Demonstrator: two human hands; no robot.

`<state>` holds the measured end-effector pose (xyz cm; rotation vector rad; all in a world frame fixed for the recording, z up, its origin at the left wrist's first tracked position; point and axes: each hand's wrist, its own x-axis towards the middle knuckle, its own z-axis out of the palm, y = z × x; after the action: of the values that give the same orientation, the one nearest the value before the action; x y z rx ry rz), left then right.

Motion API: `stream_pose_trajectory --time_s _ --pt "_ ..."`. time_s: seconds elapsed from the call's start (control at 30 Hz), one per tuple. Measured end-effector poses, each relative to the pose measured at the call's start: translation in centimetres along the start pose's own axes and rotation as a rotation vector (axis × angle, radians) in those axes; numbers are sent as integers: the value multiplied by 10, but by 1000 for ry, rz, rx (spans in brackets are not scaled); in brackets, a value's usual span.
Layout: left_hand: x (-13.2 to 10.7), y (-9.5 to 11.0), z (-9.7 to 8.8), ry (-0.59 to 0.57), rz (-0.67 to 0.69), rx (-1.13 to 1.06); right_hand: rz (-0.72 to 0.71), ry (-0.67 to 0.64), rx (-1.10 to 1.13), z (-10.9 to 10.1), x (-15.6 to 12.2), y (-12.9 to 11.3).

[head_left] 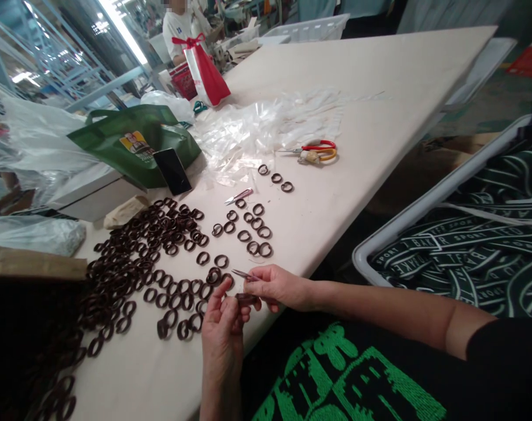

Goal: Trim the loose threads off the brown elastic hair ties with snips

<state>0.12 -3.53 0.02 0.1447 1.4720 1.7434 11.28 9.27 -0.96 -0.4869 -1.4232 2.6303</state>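
Observation:
My left hand (222, 330) is closed in a pinch on a dark brown fabric loop (245, 299) at the table's near edge. My right hand (277, 286) grips small metal snips (244, 275) whose tips point left, just above the loop. Both hands meet over the edge of the cream table (371, 117). A large heap of the same brown loops (134, 263) spreads to the left of my hands. Several more loops (252, 231) lie apart in a looser group beyond them.
Red and yellow scissors (316, 152) and a second pair of snips (238, 196) lie further back beside crumpled clear plastic (257, 131). A green bag (134, 140), a phone (172, 171) and a red bag (207, 73) stand at the left. A bin of green printed straps (480, 240) sits right.

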Motion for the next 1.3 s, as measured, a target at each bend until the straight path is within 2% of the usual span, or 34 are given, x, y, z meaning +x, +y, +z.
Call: stream_pose_trajectory --time_s 0.2,0.4,0.7,0.97,1.17,1.3 --pt "-1 5 -6 -17 -34 60 -236 25 -467 -23 -13 -10" --pt "-2 6 -3 -59 -67 40 -346 -77 -780 -38 -14 -20" --pt "-2 3 0 -107 -119 53 -406 -156 -740 -35 -9 -19" --pt "-4 -5 2 -126 -151 -50 -431 -124 -697 -34 -9 -11" --pt "-4 2 5 -96 -140 -74 -408 -35 -668 -39 -10 -10" --pt "-2 3 2 -116 -110 -42 -366 -63 -732 -45 -10 -15"
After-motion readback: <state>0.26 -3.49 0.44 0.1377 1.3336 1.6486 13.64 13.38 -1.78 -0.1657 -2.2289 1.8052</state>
